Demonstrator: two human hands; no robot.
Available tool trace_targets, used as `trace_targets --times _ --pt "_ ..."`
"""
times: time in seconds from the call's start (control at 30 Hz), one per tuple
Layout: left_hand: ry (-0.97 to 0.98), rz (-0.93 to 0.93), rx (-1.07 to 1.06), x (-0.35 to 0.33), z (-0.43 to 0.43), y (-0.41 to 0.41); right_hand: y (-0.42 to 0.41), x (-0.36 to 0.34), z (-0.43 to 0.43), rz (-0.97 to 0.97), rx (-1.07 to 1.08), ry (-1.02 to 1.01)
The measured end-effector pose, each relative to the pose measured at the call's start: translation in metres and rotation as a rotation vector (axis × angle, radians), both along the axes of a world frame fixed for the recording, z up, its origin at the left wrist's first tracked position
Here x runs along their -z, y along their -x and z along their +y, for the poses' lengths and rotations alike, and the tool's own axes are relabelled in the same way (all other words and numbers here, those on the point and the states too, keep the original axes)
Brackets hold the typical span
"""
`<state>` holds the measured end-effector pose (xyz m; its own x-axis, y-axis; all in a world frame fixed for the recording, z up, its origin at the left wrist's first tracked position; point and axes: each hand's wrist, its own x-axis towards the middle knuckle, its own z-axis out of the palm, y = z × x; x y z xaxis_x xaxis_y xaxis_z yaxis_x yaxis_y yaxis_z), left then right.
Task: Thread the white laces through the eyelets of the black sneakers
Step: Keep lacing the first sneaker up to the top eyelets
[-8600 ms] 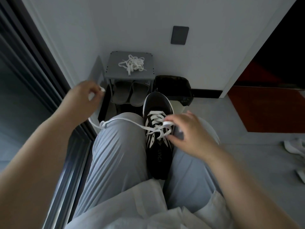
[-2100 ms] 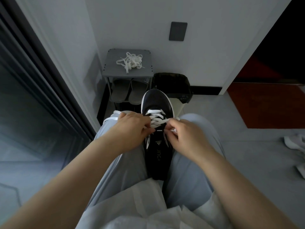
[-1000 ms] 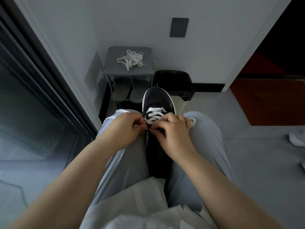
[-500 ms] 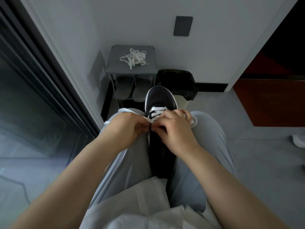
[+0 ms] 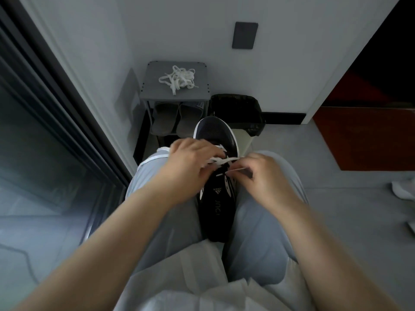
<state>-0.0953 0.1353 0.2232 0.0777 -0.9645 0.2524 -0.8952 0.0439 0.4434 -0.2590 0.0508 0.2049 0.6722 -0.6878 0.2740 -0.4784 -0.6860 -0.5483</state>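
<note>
A black sneaker [image 5: 216, 205] with a white sole edge lies between my knees, toe pointing away. A white lace [image 5: 221, 161] crosses its upper eyelets. My left hand [image 5: 190, 162] rests over the left side of the lacing, fingers curled on the lace there. My right hand [image 5: 258, 176] is at the right side and pinches a thin lace end [image 5: 238, 169] between fingertips. The lower eyelets are hidden by my hands. A second white lace [image 5: 178, 79] lies in a loose heap on the grey stand.
A small grey stand [image 5: 152, 86] is against the wall with grey slippers [image 5: 177, 118] under it. A bin with a black bag [image 5: 235, 111] is beside it. A dark glass door runs along the left. A white thing [image 5: 404, 189] lies on the floor at right.
My hands have drawn apart from the tight cluster over the lacing. The right hand has moved right and down with a lace end, and the sneaker's tongue now shows.
</note>
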Motion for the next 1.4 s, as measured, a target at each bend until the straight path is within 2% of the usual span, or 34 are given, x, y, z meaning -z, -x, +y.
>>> trace_targets --times 0.13,0.27,0.43,0.5,0.6,0.7,0.77,0.9,1.0,1.13,1.27,1.33,1.4 --pt "-0.060 0.035 0.072 0.011 -0.006 0.014 0.003 0.002 0.003 -0.105 0.034 -0.140" --pt "0.026 0.076 0.084 0.014 -0.012 0.015 0.004 0.002 0.006 -0.169 0.061 -0.167" --pt "0.039 0.073 0.110 0.022 -0.015 0.003 0.011 0.002 0.007 -0.263 0.261 -0.208" --pt "0.060 0.096 0.080 0.021 -0.012 0.002 0.015 -0.001 0.004 -0.201 0.221 -0.162" --pt "0.121 0.243 -0.037 0.018 -0.004 0.000 0.014 -0.003 0.006 -0.011 0.001 -0.080" --pt "0.049 0.337 -0.188 0.006 0.003 -0.002 0.007 -0.007 0.001 -0.001 0.077 -0.047" --pt "-0.044 0.278 -0.227 0.000 0.003 -0.002 -0.004 -0.010 -0.003 -0.024 0.116 0.004" --pt "-0.149 0.200 -0.228 -0.008 -0.003 -0.002 -0.022 -0.010 -0.004 0.064 -0.005 0.035" --pt "-0.207 0.197 -0.259 -0.008 -0.007 -0.003 -0.024 -0.010 -0.007 0.099 0.080 -0.087" --pt "-0.259 0.184 -0.298 -0.009 -0.007 -0.002 -0.023 -0.009 -0.007 0.129 0.079 -0.223" --pt "-0.305 0.105 -0.250 -0.009 -0.011 0.001 -0.030 -0.011 -0.006 0.159 -0.002 -0.170" --pt "-0.295 0.102 -0.173 -0.012 -0.014 0.001 -0.031 -0.016 -0.007 0.102 -0.031 -0.219" --pt "-0.261 0.157 -0.113 -0.017 -0.017 0.002 -0.034 -0.021 -0.007 -0.008 -0.004 -0.376"
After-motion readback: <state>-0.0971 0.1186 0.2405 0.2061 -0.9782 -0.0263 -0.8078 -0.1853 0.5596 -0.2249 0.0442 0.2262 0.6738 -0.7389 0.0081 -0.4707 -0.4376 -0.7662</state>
